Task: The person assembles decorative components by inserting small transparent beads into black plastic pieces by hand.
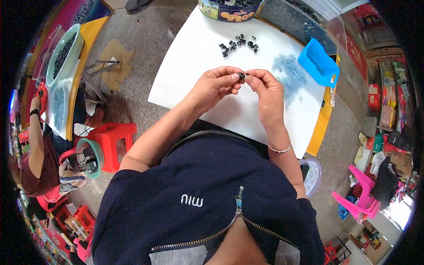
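From my remote seat I see, far left, a red plastic stool (115, 142) on the floor. Over the white worktop (190, 53), the left hand (215, 86) and the right hand (266, 90) meet, both grips closed on one small black ring-shaped part (241, 76), held between the fingertips above the worktop. Beyond lies a scatter of similar black parts (238, 44), then a pile of small pale-blue pieces (289, 73) beside a bright blue plastic tray (319, 62).
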Action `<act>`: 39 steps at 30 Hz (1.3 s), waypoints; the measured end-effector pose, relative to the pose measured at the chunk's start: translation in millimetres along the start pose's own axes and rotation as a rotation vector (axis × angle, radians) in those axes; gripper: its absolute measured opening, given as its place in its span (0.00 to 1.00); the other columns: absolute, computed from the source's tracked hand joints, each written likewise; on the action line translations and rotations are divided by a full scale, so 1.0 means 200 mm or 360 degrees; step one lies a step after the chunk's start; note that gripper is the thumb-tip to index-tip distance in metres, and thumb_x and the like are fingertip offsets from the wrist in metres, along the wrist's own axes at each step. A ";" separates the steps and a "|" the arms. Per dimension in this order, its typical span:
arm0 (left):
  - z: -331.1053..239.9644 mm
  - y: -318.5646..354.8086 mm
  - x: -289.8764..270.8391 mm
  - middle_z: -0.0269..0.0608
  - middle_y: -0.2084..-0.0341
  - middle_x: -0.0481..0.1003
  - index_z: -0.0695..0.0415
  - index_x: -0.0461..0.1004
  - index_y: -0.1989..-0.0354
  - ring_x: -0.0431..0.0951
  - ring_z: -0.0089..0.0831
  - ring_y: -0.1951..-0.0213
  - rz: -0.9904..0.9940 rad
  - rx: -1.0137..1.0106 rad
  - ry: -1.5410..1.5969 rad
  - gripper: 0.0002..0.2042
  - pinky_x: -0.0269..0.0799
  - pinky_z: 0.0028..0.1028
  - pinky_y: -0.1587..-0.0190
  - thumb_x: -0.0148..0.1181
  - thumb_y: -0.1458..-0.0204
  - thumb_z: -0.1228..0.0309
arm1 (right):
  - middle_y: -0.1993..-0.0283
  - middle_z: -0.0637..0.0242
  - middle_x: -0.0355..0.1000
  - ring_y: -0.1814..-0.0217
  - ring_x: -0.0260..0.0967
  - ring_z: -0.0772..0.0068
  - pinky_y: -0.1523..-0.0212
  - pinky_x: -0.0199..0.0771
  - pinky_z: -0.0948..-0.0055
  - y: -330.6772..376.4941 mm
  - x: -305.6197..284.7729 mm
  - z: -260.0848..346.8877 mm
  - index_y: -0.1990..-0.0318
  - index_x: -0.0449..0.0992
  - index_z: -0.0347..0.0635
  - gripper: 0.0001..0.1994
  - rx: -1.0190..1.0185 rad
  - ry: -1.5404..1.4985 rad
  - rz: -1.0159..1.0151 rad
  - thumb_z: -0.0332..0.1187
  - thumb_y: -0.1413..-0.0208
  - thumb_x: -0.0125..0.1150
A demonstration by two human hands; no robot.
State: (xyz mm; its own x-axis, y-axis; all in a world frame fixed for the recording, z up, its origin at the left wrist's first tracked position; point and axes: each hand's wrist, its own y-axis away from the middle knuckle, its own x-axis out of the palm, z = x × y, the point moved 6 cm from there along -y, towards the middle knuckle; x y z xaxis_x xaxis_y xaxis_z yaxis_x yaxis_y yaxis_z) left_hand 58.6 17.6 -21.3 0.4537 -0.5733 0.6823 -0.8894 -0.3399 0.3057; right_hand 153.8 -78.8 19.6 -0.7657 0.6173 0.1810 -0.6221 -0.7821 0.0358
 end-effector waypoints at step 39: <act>0.11 0.01 -0.02 0.41 0.69 0.76 0.66 0.70 0.55 0.77 0.25 0.69 0.0064 -0.0268 -0.0254 0.10 0.76 0.22 0.62 0.52 0.40 0.73 | 0.73 0.62 0.69 0.69 0.65 0.60 0.66 0.64 0.63 0.13 0.01 0.07 0.71 0.71 0.40 0.03 -0.0905 0.1331 -0.0049 0.26 0.50 0.60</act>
State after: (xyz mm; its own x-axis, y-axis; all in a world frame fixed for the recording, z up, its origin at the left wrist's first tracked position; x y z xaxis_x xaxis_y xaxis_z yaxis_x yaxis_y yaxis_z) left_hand 56.8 3.3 -38.9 0.4089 -0.6989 0.5868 -0.8978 -0.1928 0.3960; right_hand 138.4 -99.3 35.2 -0.4815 0.6686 -0.5667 -0.4621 -0.7431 -0.4840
